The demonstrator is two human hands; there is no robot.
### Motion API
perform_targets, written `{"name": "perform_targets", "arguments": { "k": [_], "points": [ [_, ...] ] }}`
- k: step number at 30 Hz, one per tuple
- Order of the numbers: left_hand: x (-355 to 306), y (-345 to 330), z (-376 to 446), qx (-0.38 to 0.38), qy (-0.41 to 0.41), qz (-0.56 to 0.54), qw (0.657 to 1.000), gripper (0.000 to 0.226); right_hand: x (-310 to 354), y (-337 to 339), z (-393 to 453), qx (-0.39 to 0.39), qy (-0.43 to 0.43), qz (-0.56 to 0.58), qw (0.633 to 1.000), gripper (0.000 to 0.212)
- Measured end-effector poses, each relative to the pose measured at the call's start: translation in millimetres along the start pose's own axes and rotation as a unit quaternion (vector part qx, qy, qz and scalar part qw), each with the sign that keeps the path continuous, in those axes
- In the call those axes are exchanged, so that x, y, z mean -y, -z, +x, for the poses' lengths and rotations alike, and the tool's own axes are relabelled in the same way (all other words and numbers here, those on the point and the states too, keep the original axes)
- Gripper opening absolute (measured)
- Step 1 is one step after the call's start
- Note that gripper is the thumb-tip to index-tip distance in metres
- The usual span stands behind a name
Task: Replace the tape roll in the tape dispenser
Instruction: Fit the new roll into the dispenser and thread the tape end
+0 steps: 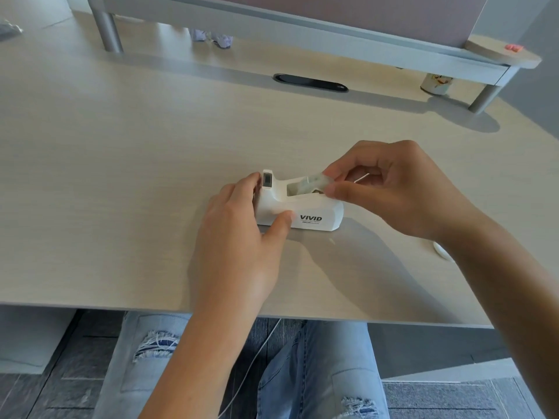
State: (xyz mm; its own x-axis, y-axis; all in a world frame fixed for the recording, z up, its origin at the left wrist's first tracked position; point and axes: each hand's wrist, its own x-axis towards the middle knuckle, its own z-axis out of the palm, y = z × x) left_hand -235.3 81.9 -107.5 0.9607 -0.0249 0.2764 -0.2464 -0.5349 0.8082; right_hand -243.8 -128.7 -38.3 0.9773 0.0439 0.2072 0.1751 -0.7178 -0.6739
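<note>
A white plastic tape dispenser with the black word "VIVID" on its near side stands on a pale wood-grain desk top, close to the middle of the desk and a little toward the near edge. The left hand holds the dispenser at its cutter end: the thumb presses on the near side wall and the other fingers reach around the far side, next to the upright cutter post with its small grey blade plate. The right hand is above the open well of the dispenser and pinches a clear tape roll between the thumb and the index finger, so these fingers are narrow and closed on the roll. The roll sits partly inside the well and partly above its rim; I cannot tell if it rests fully on its seat. A small white round object lies on the desk beside the right wrist, partly hidden by the forearm. Further back there is a black oval cable opening in the desk, and a grey raised shelf on round legs stands behind it.
</note>
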Motion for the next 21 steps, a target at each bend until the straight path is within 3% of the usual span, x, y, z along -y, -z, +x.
{"name": "perform_targets", "arguments": {
  "k": [10,14,18,21],
  "points": [
    [-1,1,-1,-0.007,-0.001,0.002,1.0,0.059,2,-2,-2,-0.011,-0.012,-0.007,1.0,0.011],
    [-6,1,-6,-0.024,-0.052,0.03,0.998,0.071,2,-5,-5,-0.03,-0.027,0.018,0.999,0.011],
    [-11,-5,-7,-0.023,-0.14,0.095,0.985,0.049,-6,-16,-13,-0.07,-0.055,0.099,0.991,0.012],
    [-13,-14,-2,-0.013,-0.156,0.085,0.984,0.032,-12,-23,-18,-0.099,-0.084,0.163,0.978,0.012]
  ]
}}
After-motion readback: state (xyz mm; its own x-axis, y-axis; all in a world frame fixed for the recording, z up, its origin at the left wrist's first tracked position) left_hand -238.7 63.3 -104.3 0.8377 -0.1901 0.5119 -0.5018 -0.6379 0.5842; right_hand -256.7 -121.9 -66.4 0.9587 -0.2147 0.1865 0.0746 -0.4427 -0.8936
